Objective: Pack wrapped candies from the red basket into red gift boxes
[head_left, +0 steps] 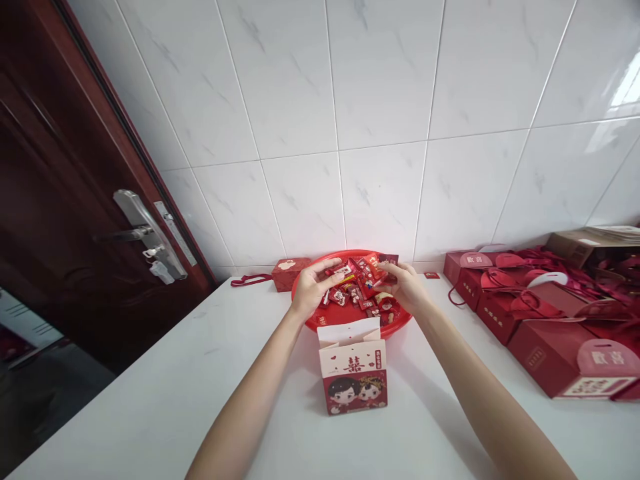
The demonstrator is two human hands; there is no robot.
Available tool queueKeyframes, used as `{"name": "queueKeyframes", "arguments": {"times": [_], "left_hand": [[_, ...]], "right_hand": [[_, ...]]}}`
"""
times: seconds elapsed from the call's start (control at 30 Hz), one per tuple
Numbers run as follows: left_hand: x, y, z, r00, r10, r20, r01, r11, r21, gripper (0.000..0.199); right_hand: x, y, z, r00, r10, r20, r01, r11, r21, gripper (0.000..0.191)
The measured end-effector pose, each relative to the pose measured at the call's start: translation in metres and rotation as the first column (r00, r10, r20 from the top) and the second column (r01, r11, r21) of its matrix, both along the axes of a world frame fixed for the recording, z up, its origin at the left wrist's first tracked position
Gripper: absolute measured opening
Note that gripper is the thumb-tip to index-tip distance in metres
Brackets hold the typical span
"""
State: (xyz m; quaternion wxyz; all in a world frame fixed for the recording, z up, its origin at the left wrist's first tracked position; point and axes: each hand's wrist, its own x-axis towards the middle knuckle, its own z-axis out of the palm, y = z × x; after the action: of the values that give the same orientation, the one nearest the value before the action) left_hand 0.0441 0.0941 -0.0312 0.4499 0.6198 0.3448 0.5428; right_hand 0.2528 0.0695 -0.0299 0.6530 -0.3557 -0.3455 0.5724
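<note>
A round red basket against the wall holds several wrapped candies. My left hand is over the basket's left side, its fingers curled round a small candy packet. On the right side my right hand has its thumb and fingers round a red packet, partly hidden by the fingers. In front of the basket, between my forearms, stands an upright box with two cartoon faces; its top flaps are open.
Several red gift boxes with ribbons crowd the table's right side. A small red box with a ribbon stands behind left of the basket. A dark door is at the left, the tiled wall behind.
</note>
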Motion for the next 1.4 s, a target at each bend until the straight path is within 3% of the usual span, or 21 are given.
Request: {"name": "queueKeyframes", "arguments": {"times": [0.2, 0.37, 0.6, 0.87, 1.03, 1.13, 1.2, 1.27, 1.33, 1.4], "left_hand": [[0.005, -0.02, 0.002, 1.0, 0.004, 0.004, -0.005, 0.977, 0.211, 0.026], [0.005, -0.025, 0.001, 0.996, -0.009, -0.092, 0.032, 0.968, 0.25, 0.016], [0.002, -0.029, 0.003, 0.971, 0.123, -0.204, -0.043, 0.932, 0.359, 0.017], [0.005, -0.032, 0.0, 0.96, 0.227, -0.162, -0.121, 0.862, 0.492, 0.025], [0.005, -0.034, 0.005, 0.966, 0.178, -0.185, -0.067, 0.87, 0.488, 0.022], [-0.007, -0.041, 0.02, 0.977, 0.06, -0.206, 0.031, 0.911, 0.412, 0.029], [-0.02, -0.051, 0.035, 0.973, -0.058, -0.222, 0.123, 0.95, 0.288, 0.034], [-0.033, -0.063, 0.051, 0.914, -0.162, -0.372, 0.249, 0.948, 0.197, 0.022], [-0.042, -0.074, 0.065, 0.769, -0.228, -0.597, 0.355, 0.929, 0.102, 0.02], [-0.045, -0.083, 0.072, 0.624, -0.254, -0.739, 0.389, 0.921, 0.012, 0.022]], "right_hand": [[-0.016, -0.018, 0.013, 0.989, 0.146, 0.002, -0.146, 0.989, -0.017, 0.026], [-0.019, -0.024, 0.016, 0.984, 0.178, 0.001, -0.178, 0.984, -0.001, 0.029], [-0.018, -0.028, 0.013, 0.965, 0.258, 0.051, -0.259, 0.966, 0.013, 0.034], [-0.023, -0.034, 0.016, 0.948, 0.291, 0.129, -0.298, 0.954, 0.042, 0.037], [-0.023, -0.035, 0.015, 0.946, 0.271, 0.18, -0.289, 0.954, 0.081, 0.043], [-0.016, -0.036, 0.02, 0.947, 0.227, 0.229, -0.259, 0.958, 0.124, 0.044], [-0.008, -0.04, 0.027, 0.94, 0.189, 0.284, -0.237, 0.961, 0.144, 0.044], [0.002, -0.047, 0.037, 0.92, 0.172, 0.352, -0.24, 0.958, 0.158, 0.042], [0.013, -0.055, 0.047, 0.862, 0.203, 0.465, -0.304, 0.94, 0.153, 0.038], [0.021, -0.062, 0.054, 0.79, 0.252, 0.559, -0.37, 0.923, 0.108, 0.037]]}}
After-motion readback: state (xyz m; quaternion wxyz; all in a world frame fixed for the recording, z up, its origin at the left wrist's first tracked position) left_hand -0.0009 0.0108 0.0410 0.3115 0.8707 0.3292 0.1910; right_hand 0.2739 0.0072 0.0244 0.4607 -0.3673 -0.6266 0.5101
